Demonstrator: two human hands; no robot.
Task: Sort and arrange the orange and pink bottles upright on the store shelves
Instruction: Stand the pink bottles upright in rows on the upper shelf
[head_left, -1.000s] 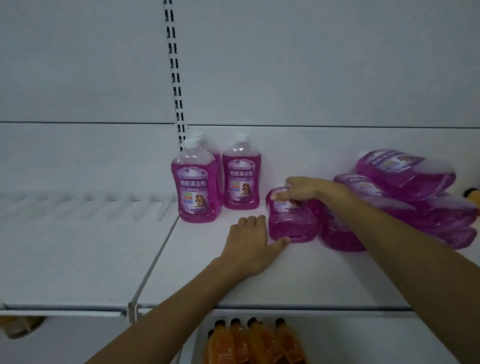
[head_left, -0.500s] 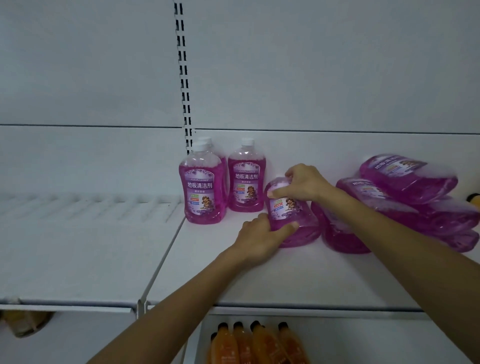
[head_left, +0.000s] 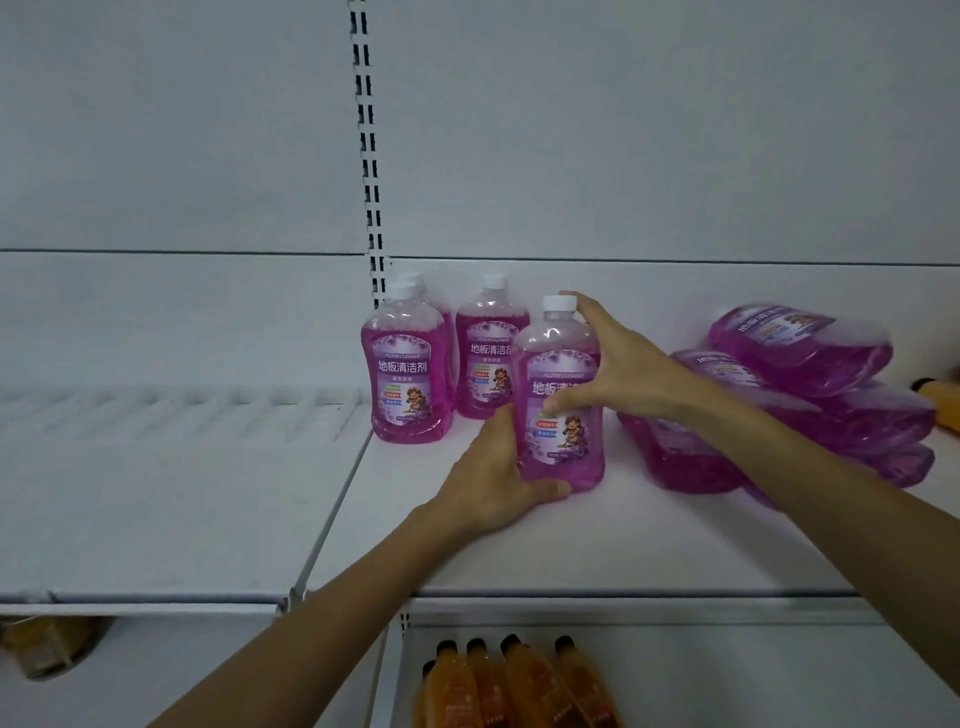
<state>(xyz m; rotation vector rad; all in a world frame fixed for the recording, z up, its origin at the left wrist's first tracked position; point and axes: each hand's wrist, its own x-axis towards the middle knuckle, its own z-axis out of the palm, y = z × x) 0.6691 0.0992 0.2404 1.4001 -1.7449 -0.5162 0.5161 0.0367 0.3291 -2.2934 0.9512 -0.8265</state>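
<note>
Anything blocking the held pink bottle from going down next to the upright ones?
Nothing visible does. The pink bottle, gripped by the left hand and right hand, is upright just front-right of the upright bottles; the lying pile sits off to its right. The shelf directly behind it is hidden.

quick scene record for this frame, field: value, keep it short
held: pink bottle, upright, label facing camera
left hand: grips its lower part
right hand: grips its upper half
standing: three pink bottles behind it, to its left
lying: pile of pink bottles on the right
below: orange bottles on lower shelf
</note>
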